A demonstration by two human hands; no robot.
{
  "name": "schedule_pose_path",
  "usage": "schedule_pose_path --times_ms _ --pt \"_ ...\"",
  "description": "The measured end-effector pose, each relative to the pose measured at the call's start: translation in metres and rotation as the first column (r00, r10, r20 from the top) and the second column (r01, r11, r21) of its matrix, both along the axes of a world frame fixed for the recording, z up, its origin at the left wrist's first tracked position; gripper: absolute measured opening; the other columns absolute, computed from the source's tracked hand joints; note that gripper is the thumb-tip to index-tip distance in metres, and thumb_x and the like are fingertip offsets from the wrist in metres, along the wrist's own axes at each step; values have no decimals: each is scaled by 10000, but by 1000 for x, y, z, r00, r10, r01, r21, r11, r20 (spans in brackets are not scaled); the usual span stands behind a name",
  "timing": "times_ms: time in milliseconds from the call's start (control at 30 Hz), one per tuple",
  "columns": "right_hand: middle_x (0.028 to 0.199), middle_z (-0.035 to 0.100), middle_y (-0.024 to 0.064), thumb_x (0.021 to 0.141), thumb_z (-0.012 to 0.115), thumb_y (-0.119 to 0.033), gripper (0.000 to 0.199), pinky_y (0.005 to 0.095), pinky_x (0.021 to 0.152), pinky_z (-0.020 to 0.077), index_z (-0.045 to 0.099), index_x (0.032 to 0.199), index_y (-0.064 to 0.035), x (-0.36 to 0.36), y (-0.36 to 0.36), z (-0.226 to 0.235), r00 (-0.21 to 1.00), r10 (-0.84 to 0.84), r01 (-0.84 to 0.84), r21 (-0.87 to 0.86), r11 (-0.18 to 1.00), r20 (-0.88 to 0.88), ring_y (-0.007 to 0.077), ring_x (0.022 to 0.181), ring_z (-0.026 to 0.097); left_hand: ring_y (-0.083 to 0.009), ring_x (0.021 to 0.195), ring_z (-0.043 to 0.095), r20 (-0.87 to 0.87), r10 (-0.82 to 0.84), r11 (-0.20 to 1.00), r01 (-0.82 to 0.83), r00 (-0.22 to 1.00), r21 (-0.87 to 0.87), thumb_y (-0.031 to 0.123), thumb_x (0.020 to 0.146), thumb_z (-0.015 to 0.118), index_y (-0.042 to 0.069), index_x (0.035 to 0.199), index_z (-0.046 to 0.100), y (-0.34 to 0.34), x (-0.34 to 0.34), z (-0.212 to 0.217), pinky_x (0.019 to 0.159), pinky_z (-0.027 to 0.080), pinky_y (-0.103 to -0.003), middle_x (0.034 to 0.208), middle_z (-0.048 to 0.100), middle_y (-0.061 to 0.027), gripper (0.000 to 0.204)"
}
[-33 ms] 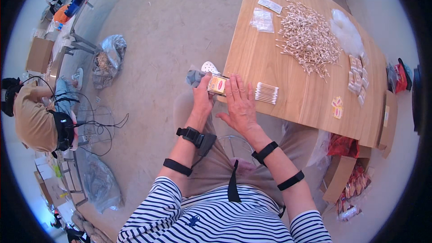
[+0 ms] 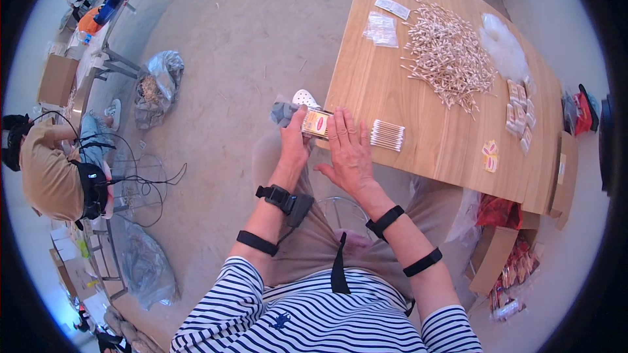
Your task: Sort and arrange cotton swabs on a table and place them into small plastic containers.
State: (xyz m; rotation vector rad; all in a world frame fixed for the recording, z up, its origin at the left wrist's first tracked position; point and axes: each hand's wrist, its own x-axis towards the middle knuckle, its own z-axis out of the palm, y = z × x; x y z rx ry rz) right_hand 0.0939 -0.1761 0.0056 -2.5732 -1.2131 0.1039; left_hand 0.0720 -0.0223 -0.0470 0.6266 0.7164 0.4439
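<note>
Packet, label up (long axis unclear), in left hand

Bright, soft light overall; we can't tell its main source. Strong blue-white glare at the near left rim washes out detail there. Shadows soft, dimmer beneath the near edge of the wooden table. Highlights on the plastic bag at left; the white plastic bundle at far right goes pale. Center reasonably sharp, though we see fine tips in the swab pile merging. Heavy fisheye: table's right side bows, black vignette all round, mauve cast on the right wall.
</note>
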Motion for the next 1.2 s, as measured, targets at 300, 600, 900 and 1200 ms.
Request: schedule_pose_path --times_ms 300,600,900,1200 --pt "1643 258 174 632 887 -477 1194 552 1240 150 298 1553 4 1 0 1 1000 10 -10 25 1000 1 314 1552 189 -120 828 667 -45 -22 985 29 999 171 174 926 739 57 1117 642 -11 3 -3 741 561 -291 991 675 -9 244" --pt "1626 249 241 652 805 -631 1224 589 1220 143 289 1543 31 21 -70 12 980 -170 171 5 985 104 380 1543 181 -133 934 664 -16 -10 995 12 1000 99 140 926 730 42 1154 608 -11 6 -24 811 561 -308 1074 660 -21 276" --pt "1623 260 230 579 858 -586 1285 555 1222 177 280 1542 38 22 -78 -5 977 -194 199 -51 979 93 382 1542 180 -212 872 724 -2 22 999 -22 1000 29 152 946 706 6 1108 612 -11 11 -37 769 626 -375 1034 703 -81 238" --pt "1611 259 250 581 886 -537 1274 511 1242 171 277 1533 51 8 -45 -3 978 -203 202 23 979 47 402 1536 180 -180 881 715 -27 50 996 -48 998 69 157 959 697 10 1106 623 -11 9 -35 772 622 -361 1034 700 -65 221"
